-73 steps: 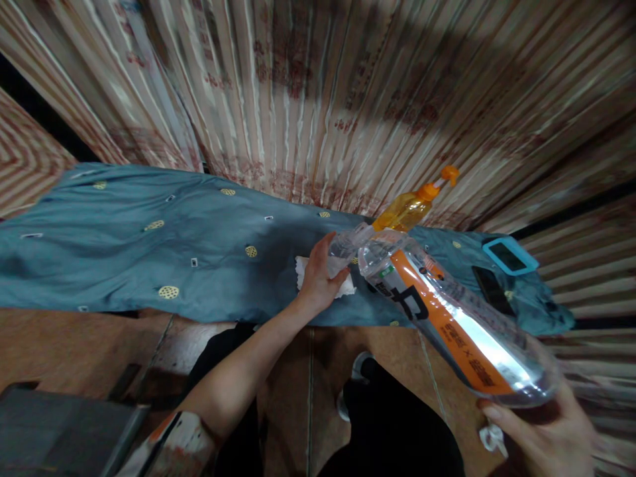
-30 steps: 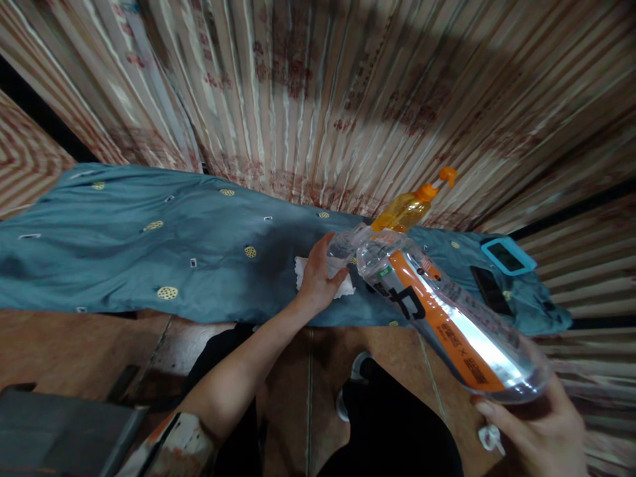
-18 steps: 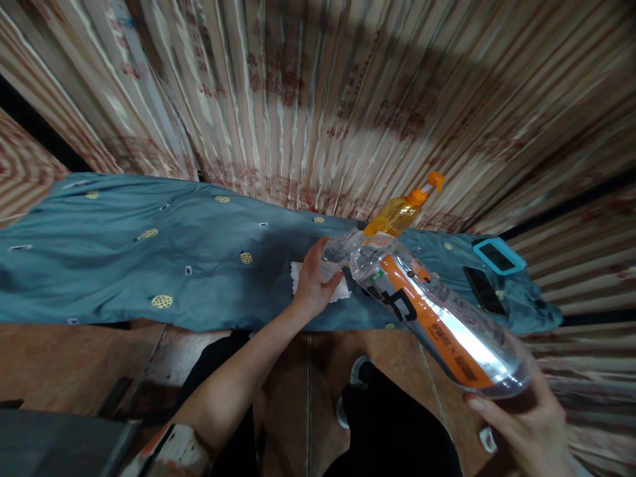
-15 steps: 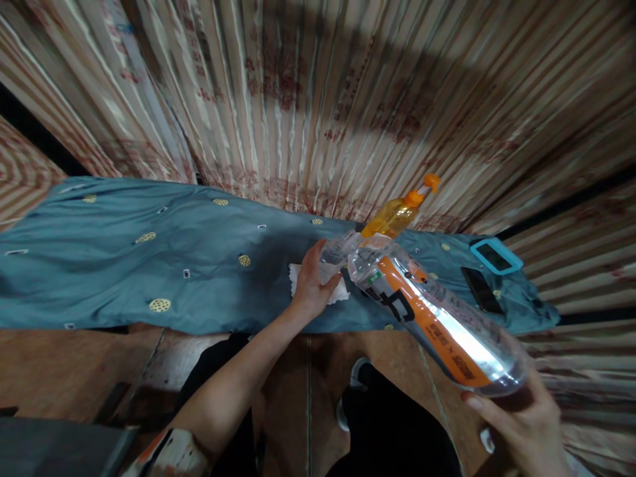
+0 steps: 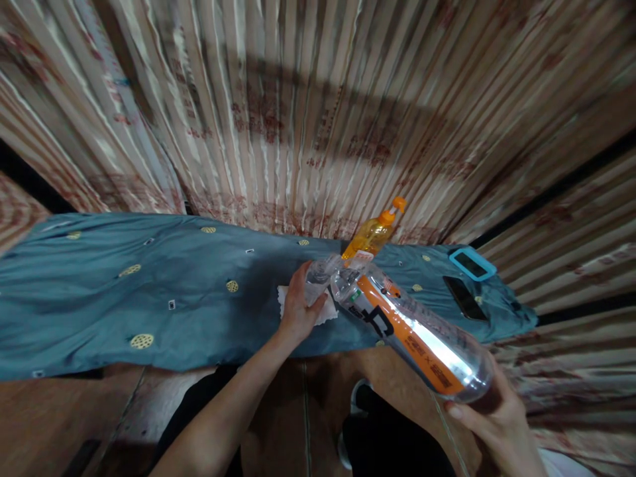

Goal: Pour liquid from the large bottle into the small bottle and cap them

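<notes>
My right hand (image 5: 497, 417) is closed around the base of a large clear plastic bottle (image 5: 412, 331) with an orange and silver label. The bottle is tilted, its neck pointing up and left. In my left hand (image 5: 299, 308) is a clear cup (image 5: 320, 275), my fingers wrapped round its side. The bottle's neck end meets or overlaps the cup's rim; whether they touch, I cannot tell. Beneath the cup and left hand, a white paper napkin (image 5: 325, 313) lies on the cloth. Behind the bottle stands a yellow pump bottle (image 5: 370, 236) with an orange top.
A teal patterned cloth (image 5: 189, 265) covers the long narrow table. At its right end lie a black phone (image 5: 464, 298) and a blue-framed device (image 5: 473, 264). A pleated curtain (image 5: 278, 132) hangs along the back. Below are the tiled floor and my legs.
The view has shifted, so the table sits lower and the objects further left in the picture. Both hands keep hold of the bottle and cup in nearly the same arrangement.
</notes>
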### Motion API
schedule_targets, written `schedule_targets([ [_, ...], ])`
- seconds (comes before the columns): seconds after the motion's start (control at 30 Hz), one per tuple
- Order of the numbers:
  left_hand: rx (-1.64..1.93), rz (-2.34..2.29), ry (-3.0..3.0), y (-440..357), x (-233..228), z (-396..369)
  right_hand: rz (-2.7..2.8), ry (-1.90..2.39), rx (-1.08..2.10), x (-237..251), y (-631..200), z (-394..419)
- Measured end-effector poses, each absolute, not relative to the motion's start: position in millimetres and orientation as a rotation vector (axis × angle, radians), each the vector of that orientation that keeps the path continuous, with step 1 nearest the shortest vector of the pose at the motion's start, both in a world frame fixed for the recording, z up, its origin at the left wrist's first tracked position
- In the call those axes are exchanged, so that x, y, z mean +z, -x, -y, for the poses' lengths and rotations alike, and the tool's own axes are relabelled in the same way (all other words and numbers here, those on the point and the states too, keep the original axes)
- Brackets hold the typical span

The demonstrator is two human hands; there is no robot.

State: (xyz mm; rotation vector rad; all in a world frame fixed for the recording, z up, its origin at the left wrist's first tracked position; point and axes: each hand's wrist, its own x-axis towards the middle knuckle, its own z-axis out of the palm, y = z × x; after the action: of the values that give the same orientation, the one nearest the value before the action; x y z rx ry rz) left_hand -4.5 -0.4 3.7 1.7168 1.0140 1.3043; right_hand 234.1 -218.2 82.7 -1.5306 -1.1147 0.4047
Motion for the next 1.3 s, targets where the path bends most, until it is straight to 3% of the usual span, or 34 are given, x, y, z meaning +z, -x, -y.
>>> schedule_targets([
  [0.93,1.305,-1.042,-1.611,2,-2,1,1.248,1.365,0.469,79,-232,210],
  [1.3,1.273,-1.006,-1.589,8,2,8,1.719,1.490,0.321,79,-264,214],
])
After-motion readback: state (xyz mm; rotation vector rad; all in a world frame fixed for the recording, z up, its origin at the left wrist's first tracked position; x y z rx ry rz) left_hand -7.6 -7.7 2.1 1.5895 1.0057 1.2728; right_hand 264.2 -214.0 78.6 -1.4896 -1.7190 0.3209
